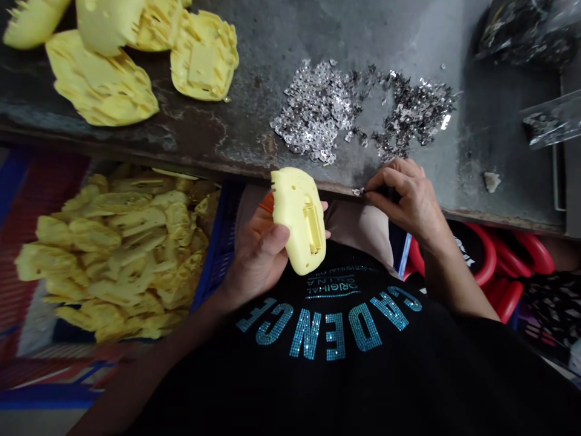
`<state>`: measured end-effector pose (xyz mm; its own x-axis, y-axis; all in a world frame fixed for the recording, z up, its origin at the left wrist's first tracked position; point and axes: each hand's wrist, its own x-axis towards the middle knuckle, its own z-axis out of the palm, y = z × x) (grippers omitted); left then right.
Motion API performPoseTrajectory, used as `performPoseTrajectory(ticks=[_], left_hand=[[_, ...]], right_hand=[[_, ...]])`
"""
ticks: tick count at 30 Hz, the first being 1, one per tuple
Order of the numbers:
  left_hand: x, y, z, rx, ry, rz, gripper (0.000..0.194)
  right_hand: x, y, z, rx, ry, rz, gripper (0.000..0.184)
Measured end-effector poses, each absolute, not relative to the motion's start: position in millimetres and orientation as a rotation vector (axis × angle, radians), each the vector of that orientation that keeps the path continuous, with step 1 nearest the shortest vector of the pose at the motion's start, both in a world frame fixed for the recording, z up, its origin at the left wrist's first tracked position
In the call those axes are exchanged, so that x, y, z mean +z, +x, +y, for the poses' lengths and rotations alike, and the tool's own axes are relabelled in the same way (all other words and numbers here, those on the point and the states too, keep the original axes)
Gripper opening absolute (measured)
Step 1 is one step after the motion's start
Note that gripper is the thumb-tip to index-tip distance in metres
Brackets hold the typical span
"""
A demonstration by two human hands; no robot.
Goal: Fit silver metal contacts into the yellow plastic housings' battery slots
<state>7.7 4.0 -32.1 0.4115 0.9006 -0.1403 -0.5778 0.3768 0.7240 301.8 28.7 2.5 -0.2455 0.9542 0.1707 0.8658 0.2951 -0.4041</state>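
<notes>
My left hand (pixel 263 257) is closed around a pale yellow plastic shell (pixel 293 212), held upright in front of the table edge. A narrow rectangular slot, like a battery compartment, shows in the shell's face. Something orange shows at my left fingers. At the table's front edge, the thumb and forefinger of my right hand (pixel 408 197) pinch a small metal clip (pixel 357 191). Just beyond that hand lies a pile of dark, shiny metal clips (pixel 413 112), with a brighter silver pile of clips (pixel 313 112) to its left.
Several yellow shells (pixel 102 82) lie on the grey metal table (pixel 247 130) at the back left. A blue crate (pixel 213 242) below holds many yellow parts. Plastic bags of metal pieces (pixel 551 121) sit at the right. Red rounded handles (pixel 485 254) show under the table's right side.
</notes>
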Motion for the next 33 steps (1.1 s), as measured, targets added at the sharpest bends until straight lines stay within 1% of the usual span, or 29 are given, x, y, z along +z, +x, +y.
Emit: performPoseTrajectory(ticks=[3,7,14,17,19,22,26,29,33], left_hand=[[-33,9,4,1.02,0.656,0.601,0.061],[-31,11,4,1.016,0.665,0.596,0.055],[-30,12,2,1.011,0.656,0.611,0.057],[-28,12,2,0.981,0.646,0.6,0.059],[-26,14,3,0.944,0.631,0.583,0.062],[-23,18,4,0.847,0.62,0.572,0.068],[-25,21,3,0.716,0.621,0.537,0.071],[-28,20,1,0.645,0.589,0.437,0.071],[-24,18,-1,0.543,0.566,0.414,0.079]], right_hand=[[0,302,28,0.318,-1.626,-2.169,0.012],[-3,298,29,0.285,-1.63,-2.168,0.015],[-7,297,28,0.266,-1.658,-2.179,0.004],[-10,300,26,0.312,-1.611,-2.098,0.007],[-8,299,22,0.451,-1.49,-1.954,0.017],[5,292,14,0.79,-1.293,-1.663,0.03],[30,277,8,1.182,-1.143,-1.567,0.027],[45,269,9,1.264,-1.139,-1.572,0.027],[58,267,11,1.233,-1.149,-1.699,0.02]])
